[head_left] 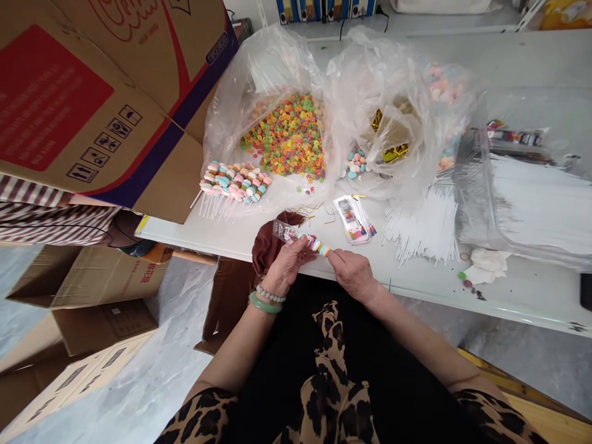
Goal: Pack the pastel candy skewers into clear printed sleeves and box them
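Note:
My left hand is closed around a small clear printed bag at the near edge of the white table. My right hand pinches the end of a stick of pastel candy rings that pokes partly into that bag. Both hands meet just over the table edge, above my lap. A dark red cloth lies under my left hand.
A pile of finished pastel candy sticks lies at the left on plastic. Behind it sit an open bag of bright candy rings, more clear bags, a stack of printed bags and heaps of white sticks. Cardboard boxes crowd the left.

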A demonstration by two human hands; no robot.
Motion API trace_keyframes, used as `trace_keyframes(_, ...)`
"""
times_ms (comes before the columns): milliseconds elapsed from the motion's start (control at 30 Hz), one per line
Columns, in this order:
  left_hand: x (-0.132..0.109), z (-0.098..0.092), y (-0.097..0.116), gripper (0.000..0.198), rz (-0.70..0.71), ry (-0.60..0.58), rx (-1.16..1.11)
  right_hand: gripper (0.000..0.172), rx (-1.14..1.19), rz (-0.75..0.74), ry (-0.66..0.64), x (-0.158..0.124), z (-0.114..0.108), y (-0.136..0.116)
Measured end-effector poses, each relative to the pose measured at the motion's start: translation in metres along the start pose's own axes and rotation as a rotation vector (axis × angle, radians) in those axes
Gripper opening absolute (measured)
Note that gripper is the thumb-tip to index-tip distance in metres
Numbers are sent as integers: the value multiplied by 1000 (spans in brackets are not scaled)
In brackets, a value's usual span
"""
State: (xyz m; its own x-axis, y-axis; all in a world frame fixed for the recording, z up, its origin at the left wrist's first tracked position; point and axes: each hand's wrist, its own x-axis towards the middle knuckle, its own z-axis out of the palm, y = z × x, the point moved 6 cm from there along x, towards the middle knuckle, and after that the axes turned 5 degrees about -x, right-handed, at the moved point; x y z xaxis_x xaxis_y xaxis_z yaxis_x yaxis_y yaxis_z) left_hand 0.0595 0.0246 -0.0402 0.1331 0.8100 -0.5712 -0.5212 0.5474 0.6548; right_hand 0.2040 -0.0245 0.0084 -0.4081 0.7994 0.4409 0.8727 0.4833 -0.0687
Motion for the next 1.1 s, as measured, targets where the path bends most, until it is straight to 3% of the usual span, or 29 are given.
trace_keyframes(100,2,-7,3,43,7,20,31,25,2,-9,-34,-2,3,2)
trace_keyframes(267,5,-19,10,43,139,199,106,23,40,-13,-28,-1,3,2)
trace_keyframes(367,6,-22,10,40,162,242,90,22,45,11,-38,-1,6,2)
trace_keyframes(600,7,-11,17,24,191,151,-126,23,-12,13,25,-2,4,-1)
trace_keyframes(767,14,-16,14,17,113,202,-215,23,2,28,-5,-1,2,-1)
trace_keyframes(900,12,-19,11,19,151,250,-192,24,-49,-11,-8,0,0,-5)
trace_keyframes(1100,4,-7,10,27,186,173,-109,20,-96,-39,78,0,-6,-6)
